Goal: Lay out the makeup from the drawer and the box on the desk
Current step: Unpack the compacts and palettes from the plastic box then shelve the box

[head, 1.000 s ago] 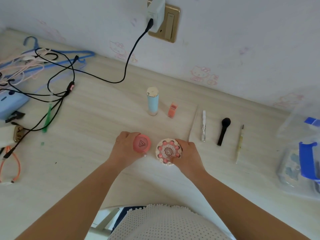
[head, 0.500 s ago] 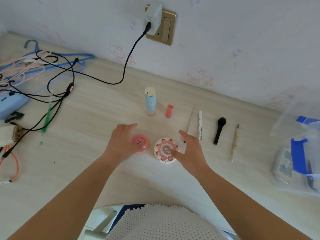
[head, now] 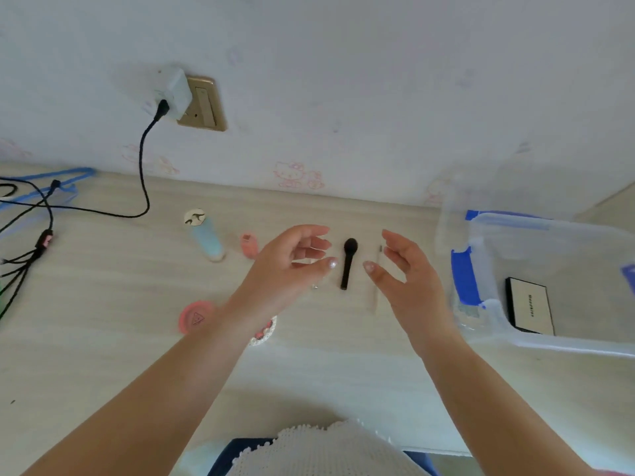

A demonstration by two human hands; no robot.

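Observation:
Both hands hover empty above the desk, fingers apart. My left hand (head: 290, 269) is over the row of makeup; my right hand (head: 405, 273) is beside it, left of the clear plastic box (head: 494, 324). Between them lies a black brush (head: 347, 266), and a thin pale pencil (head: 375, 293) shows just under the right thumb. A pink round compact (head: 196, 317) lies flat under my left forearm, next to a pearl-rimmed compact (head: 264, 333) that the arm mostly hides. Further back stand a light blue tube (head: 206, 237) and a small coral lipstick (head: 249, 245). Inside the box lies a white palette (head: 531, 305).
Black cables (head: 37, 228) and a blue hanger (head: 51, 178) spread over the desk's left side. A charger (head: 171, 94) is plugged into the wall socket. The box has blue clips (head: 465, 276) on its near-left wall. The desk's front edge runs just above my white top.
Both hands have let go of the two round compacts, lifted off the desk and moved right toward the box. The view has swung right, so the box's inside now shows.

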